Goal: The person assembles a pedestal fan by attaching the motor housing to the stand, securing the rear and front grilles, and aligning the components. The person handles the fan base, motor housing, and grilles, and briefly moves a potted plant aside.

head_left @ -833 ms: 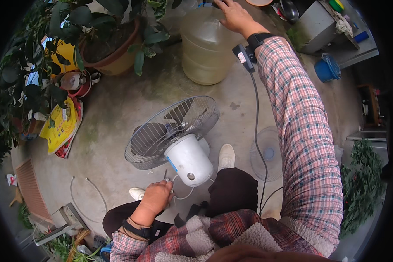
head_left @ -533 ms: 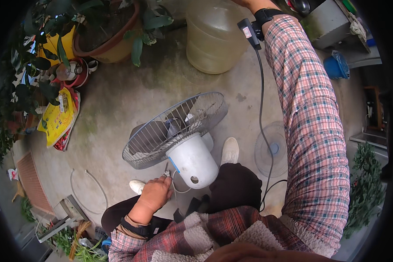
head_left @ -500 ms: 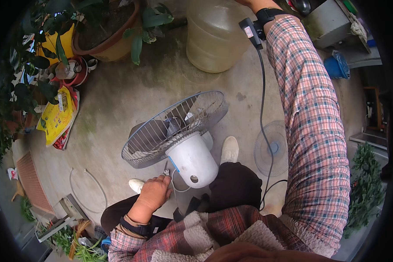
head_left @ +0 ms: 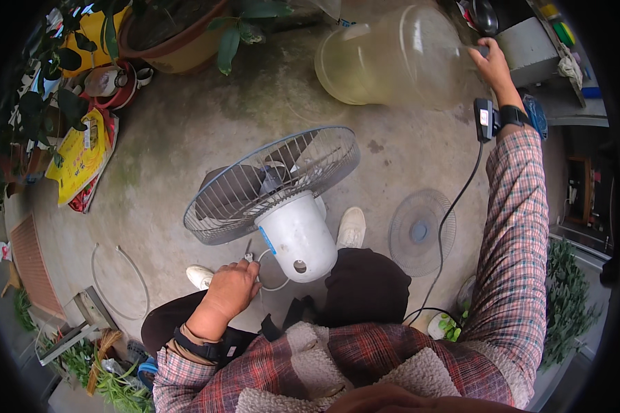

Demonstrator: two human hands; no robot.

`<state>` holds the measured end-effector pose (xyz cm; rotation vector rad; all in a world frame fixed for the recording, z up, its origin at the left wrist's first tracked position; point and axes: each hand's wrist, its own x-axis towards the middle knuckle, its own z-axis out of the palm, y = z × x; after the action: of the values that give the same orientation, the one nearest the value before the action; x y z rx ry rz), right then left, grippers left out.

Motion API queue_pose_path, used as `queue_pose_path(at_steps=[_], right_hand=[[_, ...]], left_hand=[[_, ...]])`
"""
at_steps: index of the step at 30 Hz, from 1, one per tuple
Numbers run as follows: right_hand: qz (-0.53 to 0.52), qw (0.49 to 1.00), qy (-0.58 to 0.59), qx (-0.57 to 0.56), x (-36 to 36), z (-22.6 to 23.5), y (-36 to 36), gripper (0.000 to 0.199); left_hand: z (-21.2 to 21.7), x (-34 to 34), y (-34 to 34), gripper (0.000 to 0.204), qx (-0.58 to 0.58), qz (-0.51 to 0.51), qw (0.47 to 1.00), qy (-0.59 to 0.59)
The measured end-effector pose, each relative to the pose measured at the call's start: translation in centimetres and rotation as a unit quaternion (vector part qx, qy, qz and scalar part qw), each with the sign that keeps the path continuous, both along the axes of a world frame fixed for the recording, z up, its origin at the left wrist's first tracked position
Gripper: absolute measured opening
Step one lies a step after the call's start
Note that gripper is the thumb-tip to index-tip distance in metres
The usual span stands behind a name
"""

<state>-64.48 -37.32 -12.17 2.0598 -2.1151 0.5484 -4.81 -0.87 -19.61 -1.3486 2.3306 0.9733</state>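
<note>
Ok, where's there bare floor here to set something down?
Bare concrete lies between the fan cage, the big water jug and the brown plant pot. Another patch sits left of the cage, toward the yellow bag. Crowded: around the shoes, fan motor, left hand and loose grille.

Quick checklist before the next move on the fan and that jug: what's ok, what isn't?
1. Left hand near the fan, at its cord: ok.
2. What the left fingers pinch: cannot tell.
3. Right hand gripping the jug neck: ok.
4. Jug upright: not ok, tipped over sideways.
5. Loose grille clear of the feet: ok.
6. Black cable from the right wrist hangs free: ok.
</note>
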Motion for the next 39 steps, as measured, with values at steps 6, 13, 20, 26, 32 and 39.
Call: queue_pose_path(at_steps=[6,13,20,26,32,39], right_hand=[[-0.166,0.973,-0.149,0.059,-5.8,-2.9,6.3,0.047],[-0.282,0.909,-0.302,0.052,-7.4,-4.7,10.5,0.046],[-0.318,0.87,-0.373,0.061,-8.6,-5.7,11.6,0.045],[-0.378,0.844,-0.377,0.045,-8.4,-6.7,12.9,0.041],[-0.339,0.882,-0.325,0.041,-6.1,-5.2,11.3,0.045],[-0.29,0.954,-0.029,0.068,1.9,-2.1,9.7,0.054]], left_hand=[[-0.1,-0.1,-0.2,0.037,0.002,-0.002,1.0,0.0],[-0.3,-0.1,-0.3,0.032,-0.013,-0.005,1.0,0.008],[-0.4,-0.2,-0.4,0.029,-0.011,-0.006,1.0,0.002],[-0.3,-0.3,-0.5,0.035,0.0,0.0,1.0,0.006],[-0.3,-0.7,-0.5,0.035,0.004,-0.008,1.0,-0.003],[-0.5,-0.6,-0.3,0.033,-0.003,-0.006,1.0,0.002]])
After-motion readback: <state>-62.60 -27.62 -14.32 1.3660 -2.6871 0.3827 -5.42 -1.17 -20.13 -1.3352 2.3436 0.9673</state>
